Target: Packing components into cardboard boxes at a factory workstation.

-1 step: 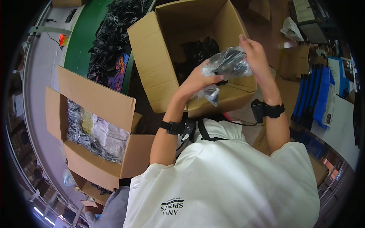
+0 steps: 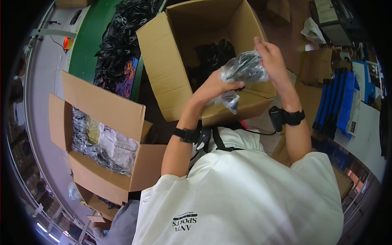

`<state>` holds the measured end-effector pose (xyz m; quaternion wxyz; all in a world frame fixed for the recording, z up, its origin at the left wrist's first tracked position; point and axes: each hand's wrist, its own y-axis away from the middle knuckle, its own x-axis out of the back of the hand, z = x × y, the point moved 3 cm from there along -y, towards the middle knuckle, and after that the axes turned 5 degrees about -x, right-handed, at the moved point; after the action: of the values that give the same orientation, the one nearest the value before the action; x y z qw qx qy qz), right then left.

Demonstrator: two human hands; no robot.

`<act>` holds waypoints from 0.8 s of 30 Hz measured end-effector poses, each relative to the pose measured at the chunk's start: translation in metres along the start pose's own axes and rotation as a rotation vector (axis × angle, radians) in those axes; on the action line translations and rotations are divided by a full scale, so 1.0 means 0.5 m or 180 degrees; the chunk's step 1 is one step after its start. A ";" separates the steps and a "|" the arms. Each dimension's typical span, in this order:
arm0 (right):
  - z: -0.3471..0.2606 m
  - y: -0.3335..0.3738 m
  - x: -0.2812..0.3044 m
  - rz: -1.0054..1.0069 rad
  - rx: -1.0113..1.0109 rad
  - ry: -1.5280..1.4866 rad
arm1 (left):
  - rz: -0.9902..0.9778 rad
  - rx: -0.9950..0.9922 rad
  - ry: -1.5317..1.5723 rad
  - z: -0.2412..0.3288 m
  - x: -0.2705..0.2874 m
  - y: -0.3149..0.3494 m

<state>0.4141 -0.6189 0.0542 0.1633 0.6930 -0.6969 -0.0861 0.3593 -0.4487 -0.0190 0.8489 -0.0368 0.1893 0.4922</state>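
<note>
A crinkled clear plastic bag (image 2: 244,67) with something dark inside is stretched between my two hands, over the near right part of an open cardboard box (image 2: 163,67). My left hand (image 2: 214,86) is closed round the bag's left end, thumb across the front, and a loose end of plastic hangs below it. At the other end my right hand (image 2: 272,61) grips the bag, its thumb raised. Black bundles (image 2: 216,53), partly in shadow, lie at the bottom of the box. What exactly the bag contains cannot be made out.
To the left stands another open carton (image 2: 102,173) filled with plastic-wrapped items (image 2: 112,143). Beyond it, a heap of black pieces (image 2: 122,36) lies on a green surface (image 2: 87,45). Blue-and-black items (image 2: 335,100) stand at the right. Another person's grey sleeve (image 2: 118,222) shows at lower left.
My left hand and the plastic bag have shifted slightly to the right. My right hand has moved a touch to the left; both keep their hold.
</note>
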 end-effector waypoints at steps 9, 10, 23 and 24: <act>-0.020 0.002 0.028 0.0308 0.0626 0.0098 | -0.0114 0.0416 -0.1013 -0.039 -0.020 -0.006; -0.023 0.006 0.032 0.0568 0.0721 0.0220 | 0.0098 0.0001 -0.1563 -0.039 -0.010 -0.005; -0.015 0.010 0.050 0.0191 0.0452 0.0210 | 0.0660 -0.0177 -0.1538 -0.065 0.038 0.046; -0.016 0.011 0.045 -0.0173 0.0337 0.0139 | 0.0733 -0.0202 -0.1541 -0.077 0.052 0.053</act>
<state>0.4120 -0.6405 0.0661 0.1391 0.7211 -0.6776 -0.0384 0.3372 -0.4233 -0.0605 0.8063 0.0771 -0.0318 0.5856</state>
